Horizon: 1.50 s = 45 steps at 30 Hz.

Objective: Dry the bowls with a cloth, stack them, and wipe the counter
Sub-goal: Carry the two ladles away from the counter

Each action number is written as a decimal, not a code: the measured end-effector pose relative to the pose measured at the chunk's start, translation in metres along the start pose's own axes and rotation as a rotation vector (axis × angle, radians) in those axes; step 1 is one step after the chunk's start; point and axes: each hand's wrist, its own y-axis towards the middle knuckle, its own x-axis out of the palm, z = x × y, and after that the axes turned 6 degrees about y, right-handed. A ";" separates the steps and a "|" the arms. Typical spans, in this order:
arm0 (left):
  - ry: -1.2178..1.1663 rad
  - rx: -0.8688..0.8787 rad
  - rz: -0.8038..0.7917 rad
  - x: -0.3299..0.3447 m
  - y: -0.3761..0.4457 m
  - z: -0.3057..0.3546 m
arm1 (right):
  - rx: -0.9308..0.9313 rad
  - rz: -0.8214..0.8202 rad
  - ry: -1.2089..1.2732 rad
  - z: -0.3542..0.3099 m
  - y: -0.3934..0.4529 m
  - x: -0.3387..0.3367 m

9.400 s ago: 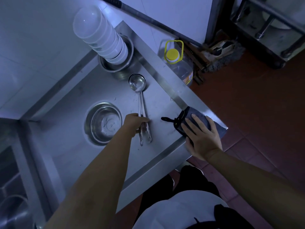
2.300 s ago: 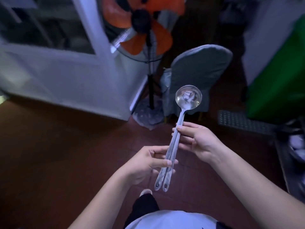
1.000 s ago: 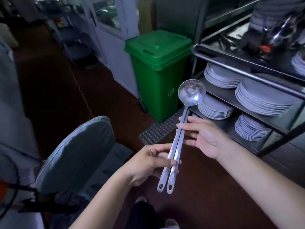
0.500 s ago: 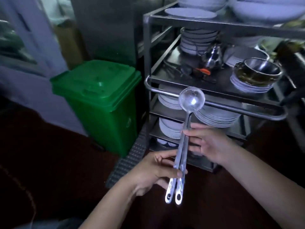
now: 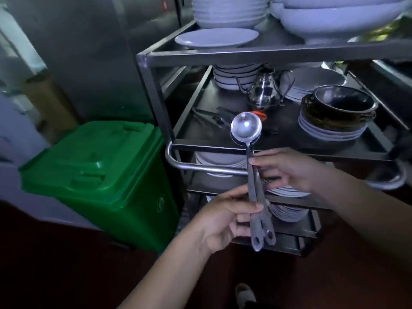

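Two steel ladles [image 5: 246, 129] lie nested together, cups up, handles pointing down. My left hand [image 5: 225, 217] grips the handles low down. Higher up the shafts, my right hand [image 5: 287, 170] pinches them between thumb and fingers. The ladle cups hang just in front of the middle shelf of a steel trolley [image 5: 153, 94]. White bowls [image 5: 227, 10] are stacked on the trolley's top shelf. No cloth and no counter are in view.
The middle shelf holds a steel kettle [image 5: 264, 90], dark metal bowls on plates [image 5: 336, 110] and loose utensils [image 5: 211, 117]. Plate stacks [image 5: 287, 210] fill the lower shelves. A green lidded bin [image 5: 100, 175] stands left of the trolley on a dark red floor.
I have turned from the counter and walked with the ladles to the trolley. It is now closer and the ladle cups reach the middle shelf's front edge. Both hands keep their grip.
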 end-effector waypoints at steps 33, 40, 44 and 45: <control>-0.321 -0.122 0.332 0.038 0.237 0.086 | -0.474 0.324 -1.021 -0.040 0.099 -0.123; 0.617 0.315 0.354 -0.020 0.208 0.076 | -0.396 0.285 -1.112 -0.029 0.136 -0.162; 1.337 0.493 0.437 -0.069 0.196 0.043 | -0.350 0.259 -1.154 -0.020 0.151 -0.165; 1.443 0.462 0.468 -0.078 0.193 0.035 | -0.336 0.254 -1.180 -0.018 0.154 -0.165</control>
